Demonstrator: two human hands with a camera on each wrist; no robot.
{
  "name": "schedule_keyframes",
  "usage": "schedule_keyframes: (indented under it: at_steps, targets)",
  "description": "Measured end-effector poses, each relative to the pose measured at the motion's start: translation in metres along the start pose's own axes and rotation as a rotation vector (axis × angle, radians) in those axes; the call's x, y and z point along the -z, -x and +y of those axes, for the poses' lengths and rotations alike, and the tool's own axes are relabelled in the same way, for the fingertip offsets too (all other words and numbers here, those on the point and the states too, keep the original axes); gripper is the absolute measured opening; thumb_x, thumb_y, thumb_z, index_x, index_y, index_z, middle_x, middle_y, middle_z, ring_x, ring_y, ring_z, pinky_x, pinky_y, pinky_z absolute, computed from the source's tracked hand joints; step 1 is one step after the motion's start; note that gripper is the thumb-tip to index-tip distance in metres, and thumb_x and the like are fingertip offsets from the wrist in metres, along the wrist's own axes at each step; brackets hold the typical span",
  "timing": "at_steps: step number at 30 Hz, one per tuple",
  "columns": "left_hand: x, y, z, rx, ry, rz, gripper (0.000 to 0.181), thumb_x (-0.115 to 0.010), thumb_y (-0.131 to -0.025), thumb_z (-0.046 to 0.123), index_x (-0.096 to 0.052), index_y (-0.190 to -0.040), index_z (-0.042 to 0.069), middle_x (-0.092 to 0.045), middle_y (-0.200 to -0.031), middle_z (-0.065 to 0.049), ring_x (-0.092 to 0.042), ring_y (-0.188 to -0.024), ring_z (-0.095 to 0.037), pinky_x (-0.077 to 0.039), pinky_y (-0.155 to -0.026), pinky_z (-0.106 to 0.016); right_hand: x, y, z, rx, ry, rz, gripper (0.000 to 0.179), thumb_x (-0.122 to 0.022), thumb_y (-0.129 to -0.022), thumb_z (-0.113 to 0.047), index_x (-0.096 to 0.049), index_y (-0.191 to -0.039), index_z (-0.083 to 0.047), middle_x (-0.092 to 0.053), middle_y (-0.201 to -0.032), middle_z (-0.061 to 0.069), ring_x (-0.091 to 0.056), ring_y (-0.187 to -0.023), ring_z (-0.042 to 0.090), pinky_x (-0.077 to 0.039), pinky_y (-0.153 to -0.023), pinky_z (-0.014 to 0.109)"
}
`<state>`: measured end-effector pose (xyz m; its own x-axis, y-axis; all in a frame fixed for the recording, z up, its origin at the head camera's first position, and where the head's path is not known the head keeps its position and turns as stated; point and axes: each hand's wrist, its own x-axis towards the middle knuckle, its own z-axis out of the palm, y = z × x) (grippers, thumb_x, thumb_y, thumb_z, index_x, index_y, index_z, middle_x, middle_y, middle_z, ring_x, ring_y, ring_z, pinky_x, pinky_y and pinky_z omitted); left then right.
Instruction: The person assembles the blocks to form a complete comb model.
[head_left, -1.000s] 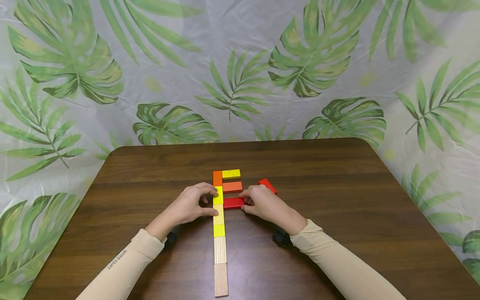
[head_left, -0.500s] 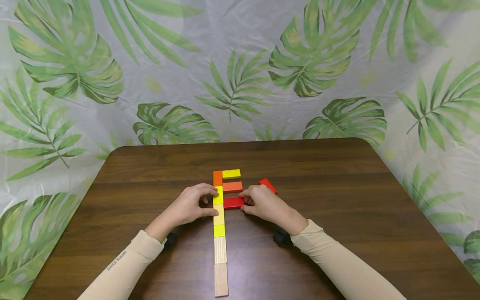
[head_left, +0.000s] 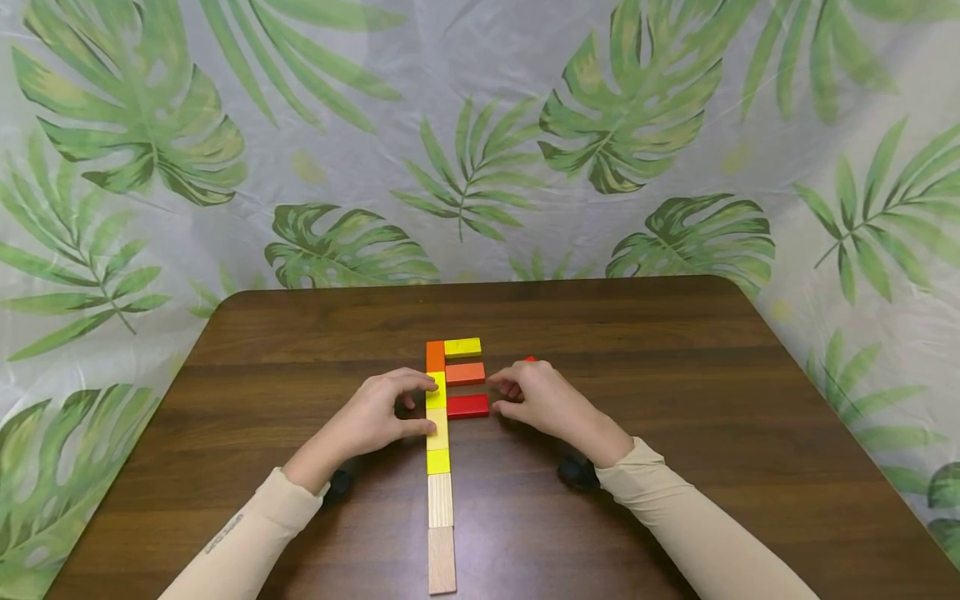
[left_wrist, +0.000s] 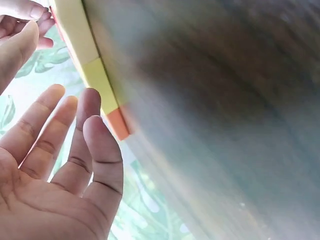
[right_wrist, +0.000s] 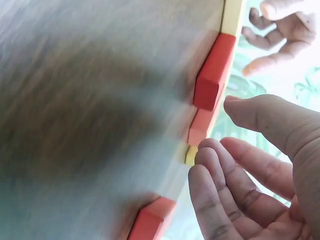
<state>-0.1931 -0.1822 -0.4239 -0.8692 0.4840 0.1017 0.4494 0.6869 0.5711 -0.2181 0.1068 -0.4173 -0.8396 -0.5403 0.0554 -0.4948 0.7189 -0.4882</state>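
Note:
A straight column of wooden blocks runs toward the person: an orange block (head_left: 435,356), a yellow block (head_left: 441,398), a pale yellow block (head_left: 442,435), a short yellow block (head_left: 438,462) and two plain wood blocks (head_left: 441,500). Off its right side lie a yellow block (head_left: 462,347), a salmon block (head_left: 465,373) and a red block (head_left: 468,406). The left hand (head_left: 378,412) has its fingertips and thumb tip at the column's left side, fingers loosely bent. Just right of the red block, the right hand (head_left: 546,402) is apart from it and holds nothing.
Another red block (right_wrist: 152,220) lies beyond the right hand, mostly hidden by it in the head view. All the blocks are on a dark wooden table (head_left: 675,358). Behind it hangs a leaf-print cloth (head_left: 480,150).
The right hand has let go of the red block's end and shifted a little to the right, covering most of the other red block. The left hand stays in place.

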Motion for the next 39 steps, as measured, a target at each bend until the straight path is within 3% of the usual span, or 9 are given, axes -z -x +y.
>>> schedule_keyframes:
  at_steps: [12, 21, 29, 39]
  targets:
    - [0.004, 0.014, 0.015, 0.032, -0.035, 0.024, 0.059, -0.095, -0.084, 0.027, -0.073, -0.135, 0.008, -0.072, -0.137, -0.006, -0.066, -0.092, -0.015, -0.059, -0.085, -0.035, 0.013, 0.009, 0.017, -0.062, -0.039, 0.046, 0.036, -0.085, -0.093, -0.016, -0.077, -0.126, -0.003, -0.076, -0.11, 0.008, -0.072, -0.094, 0.02, -0.064, -0.085, 0.035]
    - [0.004, 0.031, 0.02, 0.052, -0.036, 0.051, 0.063, -0.095, -0.083, 0.029, -0.071, -0.138, 0.009, -0.07, -0.142, -0.005, -0.066, -0.095, -0.017, -0.059, -0.083, -0.038, 0.019, 0.017, 0.03, -0.086, -0.021, 0.097, 0.043, -0.088, -0.09, -0.017, -0.076, -0.128, -0.002, -0.071, -0.108, 0.011, -0.072, -0.096, 0.024, -0.065, -0.086, 0.038]
    - [0.003, 0.042, 0.025, 0.072, -0.026, 0.053, 0.069, -0.095, -0.084, 0.03, -0.067, -0.144, 0.009, -0.066, -0.15, -0.009, -0.069, -0.097, -0.019, -0.06, -0.083, -0.037, 0.023, 0.022, 0.038, -0.151, -0.018, 0.097, 0.051, -0.09, -0.089, -0.02, -0.072, -0.132, 0.0, -0.069, -0.11, 0.015, -0.07, -0.1, 0.028, -0.063, -0.089, 0.043]
    - [-0.002, 0.045, 0.027, 0.083, -0.009, 0.049, 0.07, -0.096, -0.082, 0.03, -0.068, -0.143, 0.011, -0.066, -0.15, -0.008, -0.069, -0.095, -0.016, -0.059, -0.081, -0.032, 0.024, 0.024, 0.049, -0.218, 0.0, 0.066, 0.052, -0.089, -0.09, -0.024, -0.07, -0.132, 0.0, -0.069, -0.105, 0.014, -0.067, -0.093, 0.025, -0.06, -0.085, 0.043]
